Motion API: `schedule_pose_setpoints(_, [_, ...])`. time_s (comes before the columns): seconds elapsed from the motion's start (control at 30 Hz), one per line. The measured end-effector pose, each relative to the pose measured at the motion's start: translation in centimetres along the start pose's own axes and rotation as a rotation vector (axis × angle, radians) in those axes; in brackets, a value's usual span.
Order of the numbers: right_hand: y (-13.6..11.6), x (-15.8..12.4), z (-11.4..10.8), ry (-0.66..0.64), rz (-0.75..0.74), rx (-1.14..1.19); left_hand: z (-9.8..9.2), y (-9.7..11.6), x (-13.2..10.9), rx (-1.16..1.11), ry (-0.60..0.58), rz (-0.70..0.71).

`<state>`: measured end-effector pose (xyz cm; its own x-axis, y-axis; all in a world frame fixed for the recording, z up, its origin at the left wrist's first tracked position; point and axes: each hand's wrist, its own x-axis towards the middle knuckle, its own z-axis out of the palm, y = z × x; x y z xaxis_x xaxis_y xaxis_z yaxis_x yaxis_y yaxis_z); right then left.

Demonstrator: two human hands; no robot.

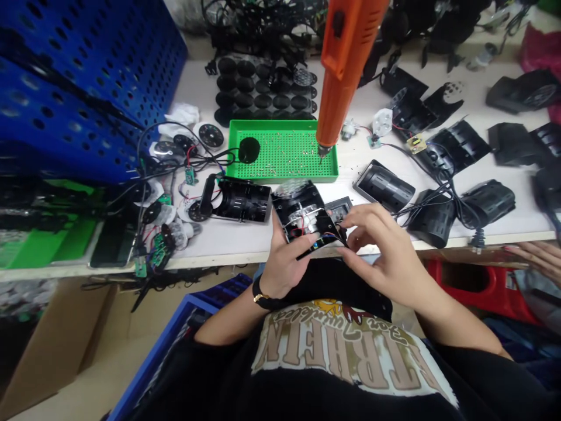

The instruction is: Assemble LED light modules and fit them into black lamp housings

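My left hand [284, 260] holds an open black plastic housing [304, 217] tilted up above the table's front edge, with red and black wires and a small circuit inside it. My right hand [379, 254] reaches across from the right, its fingertips pinching thin wires at the housing's near corner. Just beyond the housing lies a flat dark rectangular part [338, 208], partly hidden by my right hand. Above and behind hangs an orange electric screwdriver [346, 64], its bit tip just over the corner of a green perforated tray [280, 151] holding scattered small screws.
A white workbench [258, 245] holds several black lamp housings, coiled cables and small circuit boards on both sides. A blue perforated crate [87, 76] rises at the left. A co-worker's hand [532, 258] rests at the right edge of the bench, and a red stool [477, 289] stands below it.
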<state>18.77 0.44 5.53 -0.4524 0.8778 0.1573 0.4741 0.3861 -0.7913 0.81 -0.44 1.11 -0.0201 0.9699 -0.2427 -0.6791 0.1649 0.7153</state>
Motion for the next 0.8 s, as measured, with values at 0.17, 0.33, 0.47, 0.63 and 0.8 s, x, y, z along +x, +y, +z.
schedule_pose_setpoints(0.17, [1.6, -2.0, 2.2, 0.367, -0.107, -0.079, 0.8, -0.6, 0.4, 0.024, 0.048, 0.108])
schedule_pose_setpoints(0.33, [2.0, -0.9, 4.0, 0.431, -0.143, -0.459, 0.8, -2.4, -0.2, 0.166, 0.052, 0.211])
schedule_pose_setpoints(0.47, [1.0, -0.2, 3.3, 0.130, -0.107, -0.630, 0.4, -2.8, -0.4, 0.298, 0.063, 0.307])
schedule_pose_setpoints(0.63, [-0.4, -0.2, 2.0, 0.089, 0.030, -0.305, 0.9, -2.6, -0.4, 0.349, 0.150, 0.464])
schedule_pose_setpoints(0.8, [-0.8, -0.5, 2.7, 0.202, 0.082, -0.049, 1.1, -2.5, -0.6, 0.409, 0.236, 0.472])
